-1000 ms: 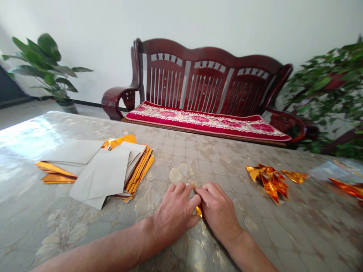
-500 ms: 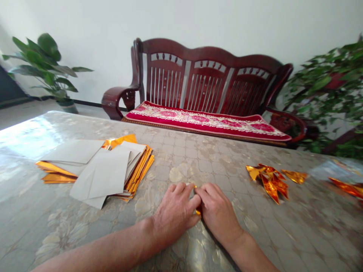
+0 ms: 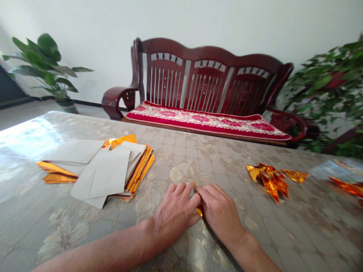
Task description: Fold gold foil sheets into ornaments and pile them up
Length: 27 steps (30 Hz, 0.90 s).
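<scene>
Near the front middle of the table, my left hand (image 3: 179, 206) and my right hand (image 3: 217, 207) meet over a small piece of gold foil paper (image 3: 199, 210). Both hands have their fingers bent and closed on it, pressing it against the tabletop. Only a narrow shiny strip shows between them; the rest of the paper is hidden under the fingers. To the left lies a loose stack of foil paper sheets (image 3: 110, 172), pale grey backs up, with gold edges showing. Off to the right sits a small pile of folded gold foil pieces (image 3: 272, 183).
The table (image 3: 181, 160) has a patterned, glossy cover. A clear plastic bag (image 3: 337, 170) and more gold foil (image 3: 347, 187) lie at the far right. Beyond the table stand a wooden bench (image 3: 207, 83) with a red runner, a potted plant (image 3: 51, 71) and a leafy vine (image 3: 334, 83).
Both hands stay together over the foil paper. My right hand has shifted slightly to the right, and the visible gold strip has changed a little. The stack and pile look unchanged.
</scene>
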{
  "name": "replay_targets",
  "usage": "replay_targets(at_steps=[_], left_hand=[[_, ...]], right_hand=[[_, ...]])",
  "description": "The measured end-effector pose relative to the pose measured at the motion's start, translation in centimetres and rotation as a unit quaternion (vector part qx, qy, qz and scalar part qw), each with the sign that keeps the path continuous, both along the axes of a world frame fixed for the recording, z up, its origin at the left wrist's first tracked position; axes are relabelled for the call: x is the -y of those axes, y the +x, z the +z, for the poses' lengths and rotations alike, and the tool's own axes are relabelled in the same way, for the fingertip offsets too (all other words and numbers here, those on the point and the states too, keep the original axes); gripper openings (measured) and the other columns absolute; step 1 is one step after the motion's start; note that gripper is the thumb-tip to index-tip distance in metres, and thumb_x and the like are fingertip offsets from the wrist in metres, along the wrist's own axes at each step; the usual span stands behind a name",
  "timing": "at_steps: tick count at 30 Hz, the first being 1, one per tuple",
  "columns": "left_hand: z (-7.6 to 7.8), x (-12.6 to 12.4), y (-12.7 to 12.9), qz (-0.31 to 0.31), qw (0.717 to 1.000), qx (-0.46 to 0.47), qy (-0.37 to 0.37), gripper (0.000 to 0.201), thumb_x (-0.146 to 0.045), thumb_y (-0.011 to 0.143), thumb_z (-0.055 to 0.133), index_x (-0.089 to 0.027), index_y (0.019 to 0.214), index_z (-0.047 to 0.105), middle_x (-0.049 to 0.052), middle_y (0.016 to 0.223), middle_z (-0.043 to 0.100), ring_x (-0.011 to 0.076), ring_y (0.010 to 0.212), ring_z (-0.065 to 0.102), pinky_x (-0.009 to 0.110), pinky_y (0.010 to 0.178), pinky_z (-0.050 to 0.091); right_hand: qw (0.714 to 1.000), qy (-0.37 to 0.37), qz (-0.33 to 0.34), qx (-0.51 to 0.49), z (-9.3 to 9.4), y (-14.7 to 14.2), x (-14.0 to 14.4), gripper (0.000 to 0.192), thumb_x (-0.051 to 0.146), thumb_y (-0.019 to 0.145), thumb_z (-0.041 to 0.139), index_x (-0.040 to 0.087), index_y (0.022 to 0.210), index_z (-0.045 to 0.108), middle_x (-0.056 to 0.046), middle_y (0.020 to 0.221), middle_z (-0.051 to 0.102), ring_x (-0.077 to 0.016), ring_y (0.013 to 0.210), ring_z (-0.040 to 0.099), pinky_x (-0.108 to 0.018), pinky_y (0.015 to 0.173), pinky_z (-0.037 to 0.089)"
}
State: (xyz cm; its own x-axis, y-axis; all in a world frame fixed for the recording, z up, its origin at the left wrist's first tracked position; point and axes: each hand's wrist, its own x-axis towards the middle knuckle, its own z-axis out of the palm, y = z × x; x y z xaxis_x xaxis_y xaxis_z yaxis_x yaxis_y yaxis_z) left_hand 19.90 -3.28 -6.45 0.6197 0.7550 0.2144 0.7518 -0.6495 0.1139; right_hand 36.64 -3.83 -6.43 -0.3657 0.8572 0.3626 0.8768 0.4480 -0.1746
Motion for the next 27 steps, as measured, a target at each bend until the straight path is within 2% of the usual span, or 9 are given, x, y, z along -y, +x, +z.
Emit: replay_targets(at_steps=[4,10,15,19,23,27], left_hand=[[0.2,0.1,0.0,-0.013,1.000,-0.013,0.005,0.033,-0.037,0.088,0.067,-0.020,0.114,0.056,0.008,0.143,0.048,0.0271,0.110,0.054,0.042,0.087,0.050],[0.4,-0.1,0.1,-0.021,0.999,-0.022,-0.017,0.030,-0.037,0.087,0.067,-0.020,0.110,0.056,0.006,0.120,0.060,0.0260,0.102,0.055,0.040,0.083,0.049],[0.1,-0.1,0.2,-0.007,0.999,-0.006,-0.033,0.031,-0.035,0.087,0.067,-0.019,0.111,0.055,0.005,0.116,0.062,0.0260,0.102,0.055,0.041,0.085,0.048],[0.0,0.0,0.1,-0.003,1.000,0.004,-0.028,0.036,-0.036,0.089,0.064,-0.019,0.118,0.054,0.005,0.127,0.060,0.0261,0.106,0.055,0.041,0.087,0.048],[-0.1,0.0,0.0,-0.012,1.000,-0.019,0.004,0.048,-0.042,0.092,0.060,-0.015,0.130,0.050,0.009,0.144,0.051,0.0274,0.110,0.055,0.041,0.087,0.048],[-0.1,-0.1,-0.2,-0.027,0.998,-0.043,0.028,0.050,-0.046,0.093,0.058,-0.015,0.131,0.052,0.009,0.149,0.047,0.0279,0.112,0.054,0.041,0.085,0.048]], right_hand=[[1.000,0.003,0.007,-0.014,-0.1,0.4,0.1,0.024,0.007,0.091,0.055,0.018,0.108,0.068,-0.004,0.085,0.066,-0.0201,0.082,0.058,-0.032,0.076,0.045],[0.999,-0.005,0.010,-0.034,-0.2,0.7,0.2,0.033,0.009,0.093,0.051,0.016,0.121,0.065,-0.006,0.092,0.071,-0.0196,0.085,0.062,-0.031,0.080,0.049],[0.999,-0.033,0.001,-0.029,0.4,0.6,0.3,0.035,0.010,0.092,0.049,0.017,0.122,0.066,-0.006,0.093,0.072,-0.0193,0.085,0.063,-0.030,0.079,0.049],[0.998,-0.061,-0.004,-0.033,0.9,0.7,0.5,0.037,0.008,0.091,0.046,0.019,0.120,0.067,-0.005,0.089,0.072,-0.0194,0.084,0.062,-0.030,0.078,0.048],[0.997,-0.073,0.002,-0.031,1.2,1.3,0.4,0.037,0.010,0.092,0.044,0.022,0.115,0.070,-0.004,0.084,0.071,-0.0189,0.081,0.062,-0.030,0.078,0.046],[0.991,-0.113,-0.006,-0.066,1.2,2.2,-0.2,0.035,0.013,0.092,0.048,0.028,0.110,0.074,-0.001,0.083,0.072,-0.0175,0.081,0.063,-0.029,0.077,0.046]])
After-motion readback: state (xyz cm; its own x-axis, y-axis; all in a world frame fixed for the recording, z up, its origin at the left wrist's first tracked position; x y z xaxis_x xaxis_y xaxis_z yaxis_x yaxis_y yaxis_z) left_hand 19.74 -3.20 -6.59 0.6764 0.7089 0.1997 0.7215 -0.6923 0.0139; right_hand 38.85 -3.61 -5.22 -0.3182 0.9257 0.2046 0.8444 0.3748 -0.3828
